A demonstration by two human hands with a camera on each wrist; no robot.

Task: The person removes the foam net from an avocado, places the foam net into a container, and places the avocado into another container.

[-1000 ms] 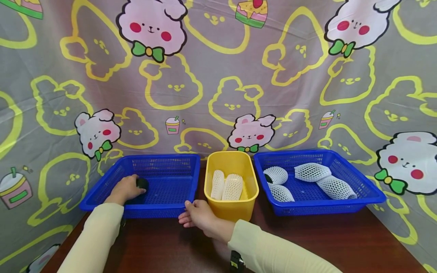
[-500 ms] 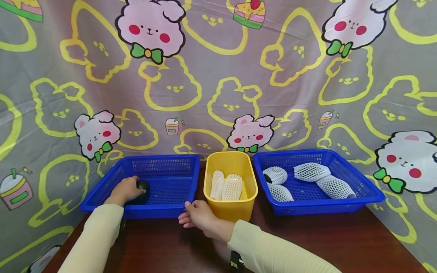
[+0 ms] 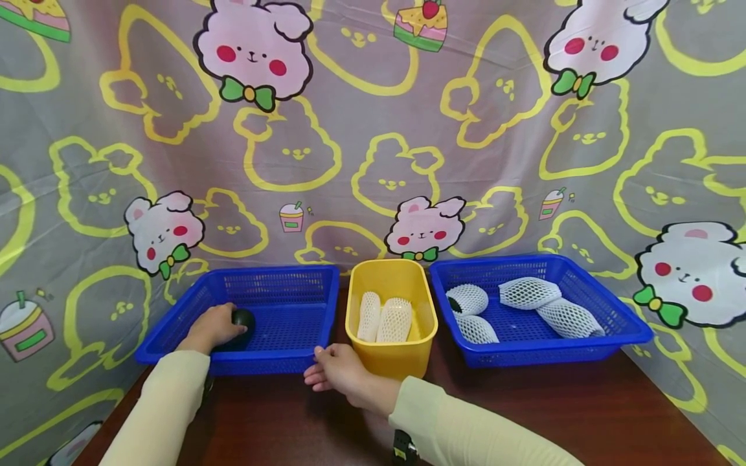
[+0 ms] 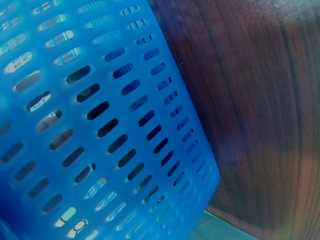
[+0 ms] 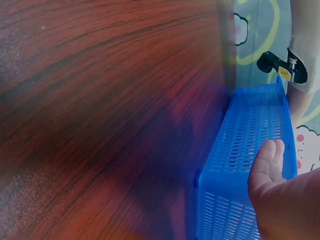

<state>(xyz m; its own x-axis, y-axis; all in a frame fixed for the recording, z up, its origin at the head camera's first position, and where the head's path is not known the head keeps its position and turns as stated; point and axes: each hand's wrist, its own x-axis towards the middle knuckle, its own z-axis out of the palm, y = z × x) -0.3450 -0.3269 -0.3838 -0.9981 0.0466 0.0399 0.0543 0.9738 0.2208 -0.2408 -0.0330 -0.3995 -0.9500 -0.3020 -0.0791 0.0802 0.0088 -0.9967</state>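
My left hand [image 3: 215, 325] reaches into the left blue basket [image 3: 274, 362] and grips a smooth, dark green, rounded fruit or vegetable [image 3: 243, 319]. Part of it is hidden behind the fingers and thumb. In the left wrist view the basket's slotted wall [image 4: 115, 125] fills much of the picture and hides the hand; dark patches show through some slots. My right hand [image 3: 340, 370] is at that basket's front right corner, thumb tip right at the rim, fingers loosely bent and holding nothing. The right wrist view shows this hand [image 5: 280, 200] overlapping the basket wall [image 5: 240, 140].
Beside my right hand stands a yellow bin [image 3: 390, 359] with two items in white foam nets [image 3: 394, 321]. A second blue basket [image 3: 548, 354] on the right holds several more netted items [image 3: 529, 293]. Everything stands on a dark wooden table [image 3: 280, 421] before a patterned curtain [image 3: 361, 162].
Slightly more of the dark green rounded thing shows beside my left hand than a second ago. My right hand stays at the basket corner. The head view has shifted a little.
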